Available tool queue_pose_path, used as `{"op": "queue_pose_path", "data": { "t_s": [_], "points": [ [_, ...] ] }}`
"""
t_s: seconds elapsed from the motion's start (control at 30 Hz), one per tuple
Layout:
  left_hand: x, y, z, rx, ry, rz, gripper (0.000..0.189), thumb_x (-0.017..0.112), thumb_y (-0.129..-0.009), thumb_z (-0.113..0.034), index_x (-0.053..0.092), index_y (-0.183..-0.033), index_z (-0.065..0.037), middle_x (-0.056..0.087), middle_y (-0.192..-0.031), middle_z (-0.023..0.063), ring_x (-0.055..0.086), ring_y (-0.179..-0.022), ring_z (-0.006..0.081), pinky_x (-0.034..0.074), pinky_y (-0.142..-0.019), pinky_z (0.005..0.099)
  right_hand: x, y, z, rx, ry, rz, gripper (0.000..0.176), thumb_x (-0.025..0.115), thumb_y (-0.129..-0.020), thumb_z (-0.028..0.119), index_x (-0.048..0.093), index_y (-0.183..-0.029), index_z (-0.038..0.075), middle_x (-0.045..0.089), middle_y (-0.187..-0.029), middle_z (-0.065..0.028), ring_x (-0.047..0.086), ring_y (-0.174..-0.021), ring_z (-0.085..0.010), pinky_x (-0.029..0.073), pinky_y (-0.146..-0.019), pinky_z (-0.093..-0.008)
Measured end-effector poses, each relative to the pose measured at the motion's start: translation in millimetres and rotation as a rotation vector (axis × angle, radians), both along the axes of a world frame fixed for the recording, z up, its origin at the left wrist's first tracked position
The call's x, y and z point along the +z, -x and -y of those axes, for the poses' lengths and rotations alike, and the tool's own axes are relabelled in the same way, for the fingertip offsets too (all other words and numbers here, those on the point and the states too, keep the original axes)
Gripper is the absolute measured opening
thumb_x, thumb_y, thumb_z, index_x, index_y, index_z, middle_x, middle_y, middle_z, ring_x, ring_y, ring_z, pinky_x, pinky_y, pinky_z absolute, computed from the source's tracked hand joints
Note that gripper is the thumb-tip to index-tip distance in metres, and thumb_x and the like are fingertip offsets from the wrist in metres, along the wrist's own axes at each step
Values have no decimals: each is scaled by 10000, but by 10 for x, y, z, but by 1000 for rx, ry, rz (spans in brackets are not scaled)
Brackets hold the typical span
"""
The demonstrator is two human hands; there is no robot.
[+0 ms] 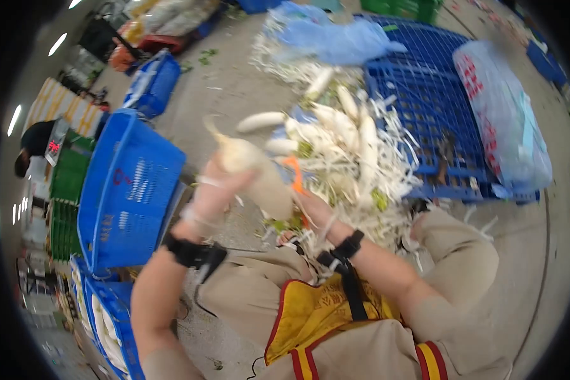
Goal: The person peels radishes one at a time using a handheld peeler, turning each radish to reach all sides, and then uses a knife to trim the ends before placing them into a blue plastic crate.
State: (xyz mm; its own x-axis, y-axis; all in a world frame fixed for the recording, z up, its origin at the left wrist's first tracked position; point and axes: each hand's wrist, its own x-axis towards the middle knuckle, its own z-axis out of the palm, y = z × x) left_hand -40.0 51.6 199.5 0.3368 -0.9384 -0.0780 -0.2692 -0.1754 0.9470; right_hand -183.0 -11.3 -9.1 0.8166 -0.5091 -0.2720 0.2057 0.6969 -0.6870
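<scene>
A thick white radish (259, 174) is held up in front of me, its pale root tip pointing to the upper left. My left hand (212, 193) wraps round its left side, fingers closed on it. At the radish's right edge, my right hand (315, 212) is closed on an orange-handled peeler (293, 172); the blade is blurred. Just beyond my hands lies a heap of white radishes (342, 123) among long strips of peel (392, 149) and some green leaf stubs.
At my left stands a tall blue basket (126, 190), with another blue crate (107, 323) holding white radishes nearer me. Blue pallets (418, 95) lie to the right, bearing a filled plastic bag (503, 120). A light-blue plastic bag (335, 38) rests beyond the heap. Another person (35, 142) is at far left.
</scene>
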Motion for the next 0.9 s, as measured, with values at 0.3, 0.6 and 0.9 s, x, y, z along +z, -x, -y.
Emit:
{"op": "queue_pose_path", "data": {
  "t_s": [0.3,0.6,0.9],
  "points": [
    [-971,-523,44,175,52,15,590,699,-727,4,404,-1237,21,572,-1116,132,591,-1001,191,496,-863,296,-785,497,939,65,529,-900,455,488,-877,407,592,-1110,30,636,-1016,-180,616,-913,-277,462,-792,-340],
    [-2325,-241,148,205,75,-129,619,718,-708,10,397,-1237,0,565,-1113,116,579,-1000,185,482,-859,292,-1074,373,773,82,1122,-879,291,483,-886,263,599,-1052,54,613,-954,-213,579,-935,-377,464,-808,-407],
    [-2680,-231,69,190,19,42,599,696,-743,-11,384,-1254,-21,558,-1091,120,568,-970,189,485,-823,297,-606,-132,661,130,860,-703,280,496,-888,263,564,-1070,63,613,-847,-207,604,-767,-376,474,-678,-421]
  ]
}}
